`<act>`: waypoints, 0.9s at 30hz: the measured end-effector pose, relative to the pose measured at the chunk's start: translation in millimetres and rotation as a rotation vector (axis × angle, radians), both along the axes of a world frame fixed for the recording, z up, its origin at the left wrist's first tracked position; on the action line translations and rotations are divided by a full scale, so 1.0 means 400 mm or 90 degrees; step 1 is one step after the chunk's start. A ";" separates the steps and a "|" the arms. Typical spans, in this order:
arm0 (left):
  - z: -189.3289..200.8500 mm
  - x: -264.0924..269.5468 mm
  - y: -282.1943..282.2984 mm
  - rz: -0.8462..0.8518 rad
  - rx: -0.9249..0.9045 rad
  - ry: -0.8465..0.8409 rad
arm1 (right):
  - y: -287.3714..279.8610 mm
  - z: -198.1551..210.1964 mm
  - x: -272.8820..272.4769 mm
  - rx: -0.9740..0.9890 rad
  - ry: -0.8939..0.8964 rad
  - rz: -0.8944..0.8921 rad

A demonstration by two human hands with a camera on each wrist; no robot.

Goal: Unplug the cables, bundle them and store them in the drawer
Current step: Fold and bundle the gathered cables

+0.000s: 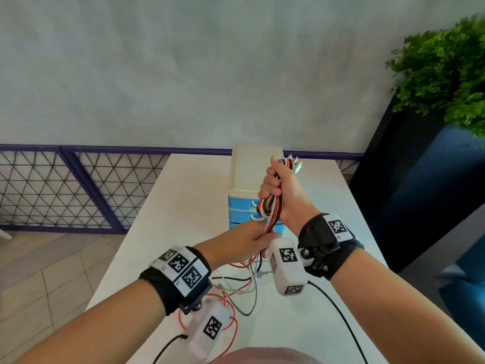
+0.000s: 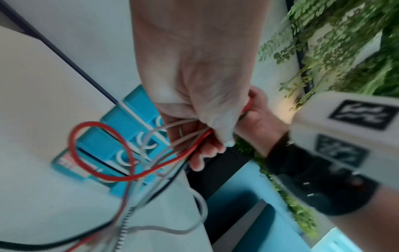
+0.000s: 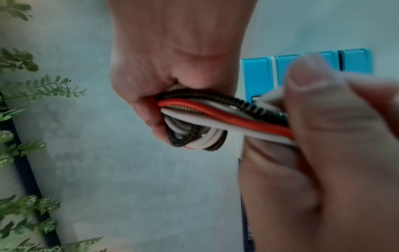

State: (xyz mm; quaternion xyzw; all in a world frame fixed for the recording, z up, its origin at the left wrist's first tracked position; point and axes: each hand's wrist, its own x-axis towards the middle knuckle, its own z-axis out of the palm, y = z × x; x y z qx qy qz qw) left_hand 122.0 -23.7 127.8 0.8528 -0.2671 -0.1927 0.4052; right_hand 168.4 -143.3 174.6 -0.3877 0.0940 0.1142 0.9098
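Red, white, black and braided strands make up the cables (image 1: 271,206), gathered into folded loops and clenched in the right hand (image 1: 280,190), whose fingers wrap fully round the bundle and hold it upright above the worktop (image 1: 162,232). Metal plug ends stick out just above that fist, so the cables appear already unplugged. Directly below it, the left hand (image 1: 244,241) pinches the trailing lengths between thumb and curled fingers; the likely reason is to keep them taut and together so the next loop can be folded up into the bundle. From the left hand the loose tails drop and sprawl across the worktop towards the person.

I count at least four cables by colour and sheathing: one red, one black, one white or grey, one braided. The tangle may hide more.

Just behind both hands stands the drawer unit (image 1: 252,177), cream on top, with three blue drawers visible in the wrist views, each with a white handle. All look closed, so storing is not yet begun. One plant (image 1: 446,69) stands well off to the right hand's side.
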 end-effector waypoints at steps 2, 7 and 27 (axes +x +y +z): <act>-0.027 0.005 0.020 -0.008 -0.007 0.033 | -0.008 0.005 0.006 -0.017 0.008 -0.005; -0.041 0.017 0.062 -0.018 -0.078 0.173 | -0.039 0.004 0.020 -0.018 0.021 -0.034; -0.049 0.000 0.081 -0.020 0.044 0.157 | -0.111 -0.023 0.038 -0.010 0.045 -0.162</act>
